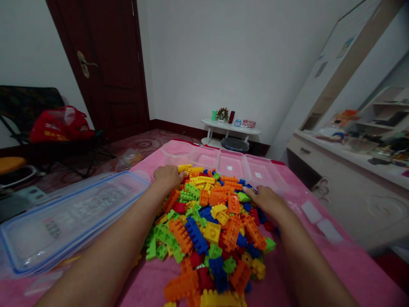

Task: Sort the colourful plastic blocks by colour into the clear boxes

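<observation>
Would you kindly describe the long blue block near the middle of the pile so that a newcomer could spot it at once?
On the pink cloth, find the heap of coloured blocks. Near its middle, a long blue block lies aslant between a long orange block on its left and a yellow cube on its right. Its deep blue sets it apart from both.

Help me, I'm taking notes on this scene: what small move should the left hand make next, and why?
Perhaps the left hand should pick up a yellow block: it is right beside some at the far edge of the pile, with clear boxes just beyond.
</observation>
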Tool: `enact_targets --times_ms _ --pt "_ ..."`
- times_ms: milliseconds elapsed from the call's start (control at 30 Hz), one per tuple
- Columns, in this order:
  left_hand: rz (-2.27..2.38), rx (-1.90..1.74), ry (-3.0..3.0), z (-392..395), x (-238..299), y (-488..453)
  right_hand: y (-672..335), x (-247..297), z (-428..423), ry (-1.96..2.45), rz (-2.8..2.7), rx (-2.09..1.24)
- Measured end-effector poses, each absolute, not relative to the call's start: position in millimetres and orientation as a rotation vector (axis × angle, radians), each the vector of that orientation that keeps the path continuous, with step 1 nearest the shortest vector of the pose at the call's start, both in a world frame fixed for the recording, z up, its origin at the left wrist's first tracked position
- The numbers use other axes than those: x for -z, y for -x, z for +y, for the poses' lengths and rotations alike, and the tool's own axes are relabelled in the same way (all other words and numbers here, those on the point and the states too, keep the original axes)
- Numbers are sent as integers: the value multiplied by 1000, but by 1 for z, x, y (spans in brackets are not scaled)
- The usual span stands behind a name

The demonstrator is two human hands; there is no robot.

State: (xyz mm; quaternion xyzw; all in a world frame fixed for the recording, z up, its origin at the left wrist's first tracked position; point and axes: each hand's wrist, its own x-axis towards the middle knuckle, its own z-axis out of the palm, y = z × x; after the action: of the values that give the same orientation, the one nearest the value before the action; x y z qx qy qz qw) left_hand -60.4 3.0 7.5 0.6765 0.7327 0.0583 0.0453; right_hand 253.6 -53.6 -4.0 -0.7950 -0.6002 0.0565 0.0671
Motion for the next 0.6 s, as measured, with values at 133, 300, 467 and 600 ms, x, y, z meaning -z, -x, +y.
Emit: enact_targets --times_ms 133,300,467,600 --pt "2242 -156 -2067 6 4 64 -248 18 -49 2254 -1788 -243" --pt "2180 -226 -2074 12 9 72 -247 28 -42 1997 -1693 -495" --pt "2100 -300 -2023 21 13 75 -239 25 -48 1671 -1511 -949" --pt "1881 -464 -1961 27 21 75 -235 20 -54 1565 -1403 -1142"
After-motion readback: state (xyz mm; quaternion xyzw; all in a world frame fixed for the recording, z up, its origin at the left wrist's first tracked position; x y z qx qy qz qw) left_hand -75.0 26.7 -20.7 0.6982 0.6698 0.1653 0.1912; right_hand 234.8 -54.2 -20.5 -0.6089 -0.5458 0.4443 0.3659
